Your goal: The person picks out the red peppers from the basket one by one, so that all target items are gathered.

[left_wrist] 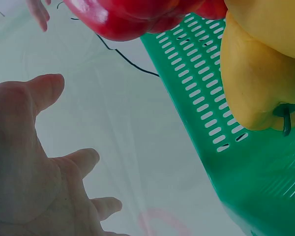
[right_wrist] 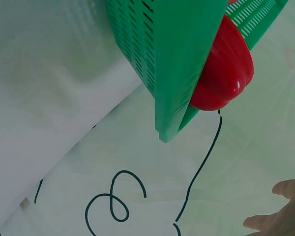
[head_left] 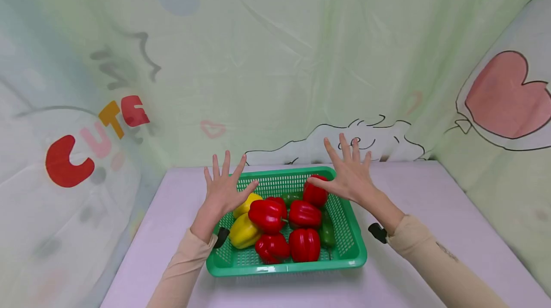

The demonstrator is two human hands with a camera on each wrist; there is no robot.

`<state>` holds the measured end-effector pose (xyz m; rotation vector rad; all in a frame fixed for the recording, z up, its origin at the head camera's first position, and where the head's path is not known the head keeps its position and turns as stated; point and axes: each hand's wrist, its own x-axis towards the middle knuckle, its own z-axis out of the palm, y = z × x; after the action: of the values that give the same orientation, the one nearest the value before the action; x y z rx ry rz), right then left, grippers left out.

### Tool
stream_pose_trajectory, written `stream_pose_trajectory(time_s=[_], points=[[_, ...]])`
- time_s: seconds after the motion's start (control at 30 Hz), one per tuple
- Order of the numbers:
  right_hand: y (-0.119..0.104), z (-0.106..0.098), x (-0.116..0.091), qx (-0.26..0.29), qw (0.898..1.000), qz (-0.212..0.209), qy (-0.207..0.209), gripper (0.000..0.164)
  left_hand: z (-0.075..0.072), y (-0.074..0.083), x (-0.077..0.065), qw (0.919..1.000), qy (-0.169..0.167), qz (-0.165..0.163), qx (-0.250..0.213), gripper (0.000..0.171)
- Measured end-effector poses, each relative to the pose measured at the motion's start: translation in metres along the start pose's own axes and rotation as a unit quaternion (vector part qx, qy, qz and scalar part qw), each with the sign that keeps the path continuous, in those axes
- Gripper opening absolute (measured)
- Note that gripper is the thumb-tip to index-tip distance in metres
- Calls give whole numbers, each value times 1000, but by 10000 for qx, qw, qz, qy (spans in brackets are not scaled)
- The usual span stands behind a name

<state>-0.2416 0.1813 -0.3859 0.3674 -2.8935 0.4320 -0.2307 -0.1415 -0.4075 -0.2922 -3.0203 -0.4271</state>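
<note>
A green plastic basket [head_left: 357,250] stands on the table, holding several red bell peppers [head_left: 304,245], yellow bell peppers [head_left: 244,231] and green chili peppers [head_left: 327,231]. Over its left side my left hand [head_left: 224,193] is spread with straight fingers, holding nothing. My right hand [head_left: 350,176], fingers also spread, is raised near the far right corner, its thumb in front of a red pepper. In the left wrist view, the left palm [left_wrist: 34,177] is apart from the basket and a yellow pepper [left_wrist: 255,78]. Fingers of the right hand [right_wrist: 285,216] show in the right wrist view.
The basket rests on a pale lilac table [head_left: 409,260]. Printed fabric curtain [head_left: 267,69] encloses the back and both sides, with letters on the left and a pink heart [head_left: 508,95] on the right. A dark wrist strap piece [head_left: 378,233] sits by the right wrist.
</note>
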Motion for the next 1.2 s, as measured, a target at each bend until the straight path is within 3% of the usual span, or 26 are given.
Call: stream_pose_trajectory(time_s=[0.67,0.93,1.2], points=[[5,6,-4,292,9987,-139,-388,104,-5,-19,-16,9988,-257,-158,-381,80],[8,10,0,349,9974,-195,-599,100,-12,-37,-27,9958,-258,-207,-849,79],[11,17,6,377,9948,-223,-925,97,2,-58,-43,9934,-271,-422,-1027,80]])
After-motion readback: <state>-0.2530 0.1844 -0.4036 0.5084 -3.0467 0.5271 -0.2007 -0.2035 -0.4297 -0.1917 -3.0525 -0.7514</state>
